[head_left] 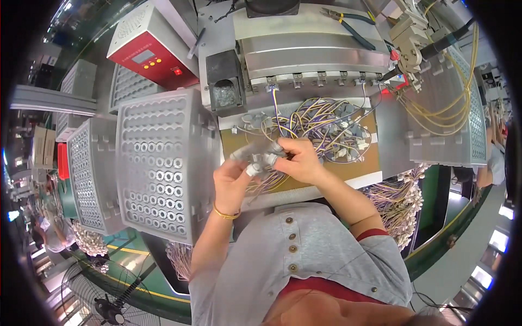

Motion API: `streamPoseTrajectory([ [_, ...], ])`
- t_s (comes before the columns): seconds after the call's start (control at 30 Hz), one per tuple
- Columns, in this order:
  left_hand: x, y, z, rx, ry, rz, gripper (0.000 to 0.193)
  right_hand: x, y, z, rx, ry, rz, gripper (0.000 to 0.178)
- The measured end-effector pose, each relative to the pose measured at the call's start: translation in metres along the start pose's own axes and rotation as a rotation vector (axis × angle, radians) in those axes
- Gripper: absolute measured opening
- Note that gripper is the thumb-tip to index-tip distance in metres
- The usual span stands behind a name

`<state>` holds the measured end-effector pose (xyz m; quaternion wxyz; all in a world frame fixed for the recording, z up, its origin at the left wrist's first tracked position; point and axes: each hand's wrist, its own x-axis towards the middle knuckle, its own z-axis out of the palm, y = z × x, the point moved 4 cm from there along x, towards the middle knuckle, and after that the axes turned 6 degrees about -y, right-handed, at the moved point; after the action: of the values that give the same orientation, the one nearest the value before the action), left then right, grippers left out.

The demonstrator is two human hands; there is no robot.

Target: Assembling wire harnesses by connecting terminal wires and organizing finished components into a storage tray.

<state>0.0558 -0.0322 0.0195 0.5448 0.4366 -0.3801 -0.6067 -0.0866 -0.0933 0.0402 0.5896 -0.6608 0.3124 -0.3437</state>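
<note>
Both of my hands meet over the near edge of the brown work board, fingers closed in pinches. My left hand grips a small grey cylindrical part with a pale end. Close beside it, my right hand pinches another small grey cylindrical part. Motion blurs these parts, and I cannot tell whether they are joined. Thin wires trail below them. Just beyond my hands lies a tangled heap of yellow, white and purple wires with grey and white connectors. One wire from the heap runs to a small connector at the metal fixture.
At left stands a pale plastic tray with rows of ring-shaped parts. Behind it is a red and white control box. Pliers lie on the metal fixture. A black bin sits left of it. Yellow cables loop at right.
</note>
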Motion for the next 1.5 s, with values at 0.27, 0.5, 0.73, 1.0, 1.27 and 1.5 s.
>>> streamPoseTrajectory([
  [0.27, 0.002, 0.015, 0.017, 0.098, -0.021, 0.12, 0.034, 0.001, -0.01, -0.008, -0.051, -0.023, -0.021, 0.016],
  [0.5, 0.005, 0.012, 0.015, 0.1, -0.009, 0.043, 0.024, -0.001, -0.007, -0.007, -0.226, -0.115, -0.022, 0.007],
  [0.73, 0.012, -0.004, 0.016, -0.267, 0.11, -0.04, 0.022, -0.007, 0.013, 0.004, 0.181, -0.042, 0.22, 0.014],
  [1.0, 0.017, -0.024, 0.055, 0.275, 0.064, 0.126, 0.024, -0.007, 0.015, -0.029, 0.065, 0.115, 0.118, 0.017],
  [1.27, 0.017, -0.054, 0.048, 0.836, -0.17, 0.261, 0.018, 0.012, 0.022, -0.092, 0.286, 0.647, 0.115, 0.006],
  [1.5, 0.005, 0.003, 0.023, 0.936, -0.359, 0.076, 0.022, 0.03, 0.036, -0.077, 0.272, 0.617, 0.173, 0.006],
])
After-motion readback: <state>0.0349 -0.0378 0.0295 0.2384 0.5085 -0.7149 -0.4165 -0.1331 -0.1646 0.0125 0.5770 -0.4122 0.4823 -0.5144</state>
